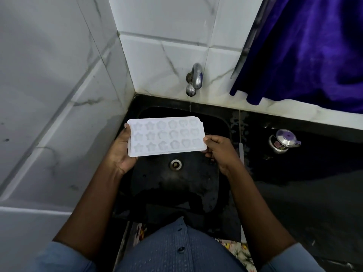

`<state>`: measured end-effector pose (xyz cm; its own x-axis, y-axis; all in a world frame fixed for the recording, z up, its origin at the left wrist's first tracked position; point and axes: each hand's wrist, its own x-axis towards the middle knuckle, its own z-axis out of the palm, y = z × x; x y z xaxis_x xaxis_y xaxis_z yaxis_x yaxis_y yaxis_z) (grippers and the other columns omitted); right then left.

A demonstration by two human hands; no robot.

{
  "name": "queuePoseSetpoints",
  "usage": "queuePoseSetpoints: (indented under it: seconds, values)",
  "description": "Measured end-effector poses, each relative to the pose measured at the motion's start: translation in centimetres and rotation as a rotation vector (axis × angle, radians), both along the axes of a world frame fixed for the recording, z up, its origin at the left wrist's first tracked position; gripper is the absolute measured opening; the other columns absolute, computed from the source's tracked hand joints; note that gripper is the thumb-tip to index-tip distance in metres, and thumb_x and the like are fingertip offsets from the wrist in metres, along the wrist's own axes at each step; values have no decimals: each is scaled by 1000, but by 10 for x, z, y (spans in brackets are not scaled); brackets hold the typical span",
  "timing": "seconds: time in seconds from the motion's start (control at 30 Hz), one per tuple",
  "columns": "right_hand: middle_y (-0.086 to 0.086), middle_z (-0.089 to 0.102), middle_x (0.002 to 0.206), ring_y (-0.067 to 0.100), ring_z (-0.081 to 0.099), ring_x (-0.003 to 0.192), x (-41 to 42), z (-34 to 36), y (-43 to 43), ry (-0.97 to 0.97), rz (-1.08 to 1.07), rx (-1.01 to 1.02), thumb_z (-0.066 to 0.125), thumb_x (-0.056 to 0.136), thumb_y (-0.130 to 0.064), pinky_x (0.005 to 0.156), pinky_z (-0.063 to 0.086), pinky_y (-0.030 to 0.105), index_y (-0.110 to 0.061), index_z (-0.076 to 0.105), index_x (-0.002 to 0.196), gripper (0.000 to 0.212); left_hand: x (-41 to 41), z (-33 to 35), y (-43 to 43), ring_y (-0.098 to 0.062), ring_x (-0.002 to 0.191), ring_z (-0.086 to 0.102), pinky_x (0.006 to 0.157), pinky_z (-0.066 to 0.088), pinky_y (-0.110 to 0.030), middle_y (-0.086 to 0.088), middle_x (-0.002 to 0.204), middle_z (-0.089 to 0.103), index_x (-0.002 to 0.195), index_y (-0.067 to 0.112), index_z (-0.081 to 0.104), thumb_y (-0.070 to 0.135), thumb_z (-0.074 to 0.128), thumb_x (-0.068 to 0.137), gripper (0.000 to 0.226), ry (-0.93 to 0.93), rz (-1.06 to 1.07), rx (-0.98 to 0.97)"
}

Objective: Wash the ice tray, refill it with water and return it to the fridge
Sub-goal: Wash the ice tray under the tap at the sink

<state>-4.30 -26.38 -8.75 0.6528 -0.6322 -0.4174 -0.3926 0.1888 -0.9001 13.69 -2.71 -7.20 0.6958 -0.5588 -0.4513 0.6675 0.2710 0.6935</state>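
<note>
White marbled wall tiles (59, 95) enclose the corner, with a blue curtain (306, 48) hanging at the right. Below lies the black desk (294, 173), with a black sink (196, 185) sunk into it.

The ice tray (167, 135), white plastic, is held in the air above the sink basin, cavities upward and roughly level. Its long axis runs left to right across the person's body, one short end to each hand. Neither hand is nearer; the tray sits between them.

The left hand (121, 152) grips the left short end, thumb on the top face, fingers underneath. The right hand (218, 149) pinches the near right corner, thumb on top, fingers curled below. Both forearms reach forward, the hands set apart by the tray's length.

The tap (195, 79) stands on the far wall, beyond the tray and towards its right half. No running water is visible. Judgement: washing has not started, and the tray must travel away from the body to come under the spout. The drain (175, 163) shows just nearside of the tray.
</note>
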Motion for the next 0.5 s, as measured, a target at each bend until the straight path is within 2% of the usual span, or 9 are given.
queuePoseSetpoints:
  seconds: [0.07,0.13,0.2,0.3,0.37,0.43,0.5]
  values:
    - [3,73,86,11,65,71,2,0,0,-8,5,9,62,105,-20,64,52,26,-11,77,109,18,0,0,2,-31,115,74,82,65,-48,-15,132,73,117,13,81,42,42,112,48,25,36,0]
    - [2,73,86,11,64,71,4,2,0,-19,30,9,62,105,-19,66,52,27,-10,77,111,19,1,3,5,-31,112,75,79,65,-48,-15,129,74,124,11,75,40,43,112,45,32,65,1]
    - [1,71,83,10,63,70,5,5,3,-35,55,1,61,105,-19,67,51,26,-10,76,112,19,1,7,7,-31,112,75,81,65,-49,-15,129,74,132,8,66,41,43,112,45,29,71,-14]
    - [-3,71,80,10,63,71,5,11,4,-49,100,-46,59,106,-18,67,51,25,-11,76,109,18,0,11,9,-33,117,73,87,64,-52,-16,131,73,136,7,64,43,44,111,48,48,84,-19]
    - [-4,76,95,11,69,83,5,12,4,-80,116,-131,60,106,-18,74,53,30,-16,74,116,18,0,13,10,-33,116,73,87,64,-52,-17,130,73,135,7,65,43,44,111,48,52,84,-17]
    - [-5,74,114,12,70,102,6,14,4,-99,119,-280,61,105,-22,85,55,32,-21,67,131,27,-1,15,10,-32,111,75,86,65,-51,-16,127,75,132,7,65,43,44,111,47,53,75,-15]
    - [-7,65,130,9,64,114,8,20,8,-114,165,-458,61,105,-23,95,51,26,-21,61,141,36,-4,16,11,-33,110,76,85,65,-52,-16,125,76,133,6,65,42,44,112,47,46,70,-4]
